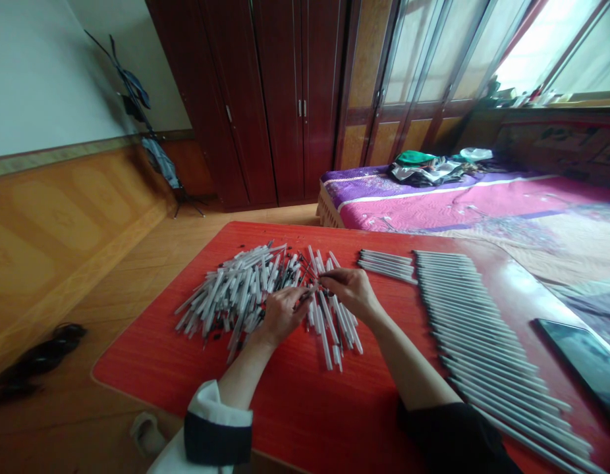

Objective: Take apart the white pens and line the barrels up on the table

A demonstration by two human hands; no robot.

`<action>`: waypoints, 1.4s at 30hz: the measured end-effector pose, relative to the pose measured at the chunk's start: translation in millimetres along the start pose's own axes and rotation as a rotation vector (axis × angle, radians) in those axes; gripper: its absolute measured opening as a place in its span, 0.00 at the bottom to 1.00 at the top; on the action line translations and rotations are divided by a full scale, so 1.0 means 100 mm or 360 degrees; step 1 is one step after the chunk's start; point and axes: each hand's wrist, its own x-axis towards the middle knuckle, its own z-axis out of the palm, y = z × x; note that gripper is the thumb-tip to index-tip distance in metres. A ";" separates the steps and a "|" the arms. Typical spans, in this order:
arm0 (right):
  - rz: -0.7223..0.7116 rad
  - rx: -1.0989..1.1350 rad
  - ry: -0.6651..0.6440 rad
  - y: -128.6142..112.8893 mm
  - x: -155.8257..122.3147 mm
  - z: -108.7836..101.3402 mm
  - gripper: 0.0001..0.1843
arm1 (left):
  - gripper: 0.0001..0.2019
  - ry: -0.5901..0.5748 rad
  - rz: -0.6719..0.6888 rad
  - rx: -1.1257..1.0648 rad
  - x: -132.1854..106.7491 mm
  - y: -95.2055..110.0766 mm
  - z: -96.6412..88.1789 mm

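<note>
A loose heap of white pen barrels and black parts (236, 293) lies on the red table (295, 401). My left hand (282, 313) rests on the heap's right side, fingers curled round a small dark part. My right hand (349, 289) is just to its right, fingers pinched on a thin dark pen piece that points left toward the other hand. White pens lie scattered under and below both hands (334, 329).
A long neat row of assembled pens (477, 329) runs down the table's right side, with a short batch (387, 264) at its top. A dark phone (582, 359) lies at the right edge. A bed (458, 197) stands behind the table.
</note>
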 end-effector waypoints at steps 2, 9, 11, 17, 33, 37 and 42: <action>0.0059 -0.0118 0.0065 0.00 0.00 0.01 0.16 | 0.08 -0.0022 0.0024 0.0000 0.00 0.01 0.00; 0.0048 0.0098 -0.0024 0.02 0.00 0.02 0.18 | 0.09 0.0002 -0.0053 -0.0021 -0.01 -0.01 0.01; 0.0050 0.0027 0.0014 0.03 0.00 0.03 0.14 | 0.09 -0.0012 -0.0040 -0.0016 -0.01 -0.01 0.01; 0.0106 0.0032 0.0020 0.03 0.00 0.03 0.17 | 0.09 -0.0019 -0.0050 -0.0018 0.00 0.01 0.01; 0.0040 -0.1257 -0.0569 0.12 -0.88 -0.06 0.10 | 0.11 0.0074 -0.0455 -0.0190 0.00 0.04 -0.01; 0.0041 -0.1382 -0.0678 0.15 -1.07 0.02 0.09 | 0.10 0.0045 -0.0442 -0.0191 0.00 0.03 -0.01; 0.0156 -0.1326 -0.0647 0.17 -1.01 0.10 0.10 | 0.10 0.0041 -0.0440 -0.0195 -0.01 0.03 0.00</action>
